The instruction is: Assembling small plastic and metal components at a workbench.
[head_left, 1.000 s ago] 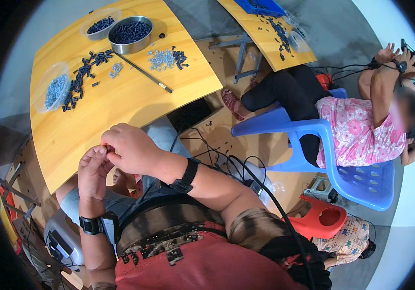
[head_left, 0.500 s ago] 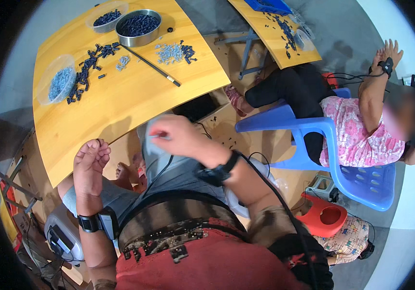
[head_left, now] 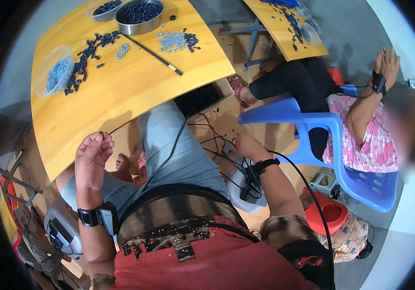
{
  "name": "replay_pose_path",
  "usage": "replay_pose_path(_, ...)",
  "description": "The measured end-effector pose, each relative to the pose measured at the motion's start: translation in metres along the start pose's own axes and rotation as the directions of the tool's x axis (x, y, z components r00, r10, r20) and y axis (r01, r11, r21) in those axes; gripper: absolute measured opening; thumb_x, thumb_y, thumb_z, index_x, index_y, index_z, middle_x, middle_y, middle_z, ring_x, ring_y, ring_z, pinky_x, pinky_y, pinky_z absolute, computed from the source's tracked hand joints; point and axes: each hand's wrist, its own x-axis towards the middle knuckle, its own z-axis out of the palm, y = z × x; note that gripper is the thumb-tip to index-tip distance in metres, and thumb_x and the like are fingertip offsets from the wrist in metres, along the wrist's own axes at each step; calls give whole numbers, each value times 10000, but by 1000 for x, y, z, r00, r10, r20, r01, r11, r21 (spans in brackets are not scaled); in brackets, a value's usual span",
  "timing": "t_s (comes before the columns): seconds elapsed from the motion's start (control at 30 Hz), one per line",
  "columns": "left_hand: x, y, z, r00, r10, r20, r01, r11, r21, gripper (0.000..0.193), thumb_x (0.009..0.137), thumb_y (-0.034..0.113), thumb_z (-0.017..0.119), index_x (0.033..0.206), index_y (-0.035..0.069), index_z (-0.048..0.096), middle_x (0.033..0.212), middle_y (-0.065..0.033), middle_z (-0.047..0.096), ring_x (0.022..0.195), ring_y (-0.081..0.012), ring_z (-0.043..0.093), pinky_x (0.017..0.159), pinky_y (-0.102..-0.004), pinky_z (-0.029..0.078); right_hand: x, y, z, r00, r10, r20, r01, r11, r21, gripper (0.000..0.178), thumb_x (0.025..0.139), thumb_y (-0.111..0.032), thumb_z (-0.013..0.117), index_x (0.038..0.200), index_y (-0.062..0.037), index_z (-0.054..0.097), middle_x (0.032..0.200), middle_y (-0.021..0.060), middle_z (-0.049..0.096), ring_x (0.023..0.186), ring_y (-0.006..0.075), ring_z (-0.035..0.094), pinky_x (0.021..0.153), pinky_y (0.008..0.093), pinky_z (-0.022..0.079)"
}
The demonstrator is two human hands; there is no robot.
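Note:
My left hand is raised over my lap at the near edge of the yellow table. Its thumb and forefinger pinch a small dark piece, too small to name. My right hand is out past my right thigh, above the floor beside the blue chair, its fingers mostly hidden from sight. On the tabletop lie scattered dark cylinder-shaped pieces, a pile of pale blue-grey pieces and a black stick with a light tip. A clear tub holds light-blue pieces.
A round metal bowl of dark pieces stands at the back beside another clear tub. Black cables run across my legs. On the right, a person sits with raised hands on a blue plastic chair. Behind it is a red stool.
My right hand has swung from above my lap out to the right, past my thigh. My left hand keeps its pinch and has barely moved. The seated person's hands have come down slightly.

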Motion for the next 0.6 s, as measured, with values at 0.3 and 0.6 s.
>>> replay_pose_path(0.3, -5, -1, 2, 999, -35, -39, 33, 999, -39, 150, 874, 172, 594, 932, 36, 615, 862, -66, 642, 782, -147, 611, 702, -254, 497, -21, -22, 6, 887, 62, 458, 22, 984, -176, 365, 679, -354, 683, 925, -84, 683, 961, 174, 650, 949, 324, 612, 770, 421, 488)
replay_pose_path(0.6, -4, -4, 0, 997, -36, -68, 33, 999, -38, 160, 872, 182, 597, 934, 37, 619, 858, -66, 647, 780, -150, 617, 697, -259, 498, -20, -3, 50, 912, 227, 342, -109, 938, -330, 346, 688, -239, 645, 1014, -124, 657, 1027, 131, 640, 1013, 301, 584, 824, 409, 487)
